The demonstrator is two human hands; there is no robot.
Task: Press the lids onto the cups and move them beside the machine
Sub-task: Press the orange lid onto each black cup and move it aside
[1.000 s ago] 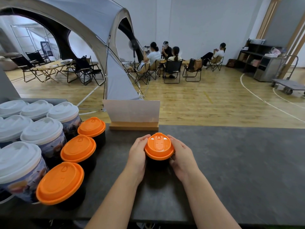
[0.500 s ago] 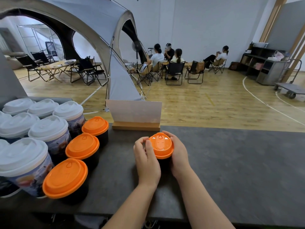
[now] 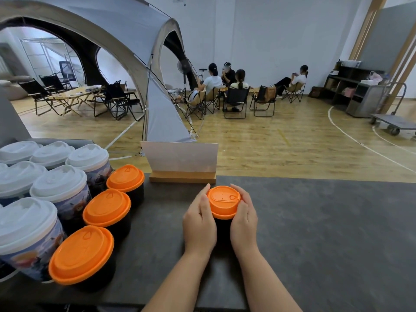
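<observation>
**Both hands around one cup**

The black cup (image 3: 222, 228) stands upright on the dark counter (image 3: 326, 221), its orange lid (image 3: 223, 201) facing up, the lid's drinking tab pointing right. The left hand (image 3: 199, 224) and right hand (image 3: 244, 218) curl their fingers around its sides. Three more orange-lidded cups (image 3: 107, 208) stand at left.

Orange lid (image 3: 223, 201) turned: its drink tab, earlier pointing away, now points toward right hand (image 3: 244, 218). Left hand (image 3: 200, 224), over the rim 0.5 s ago, back flat against the cup's side.
</observation>
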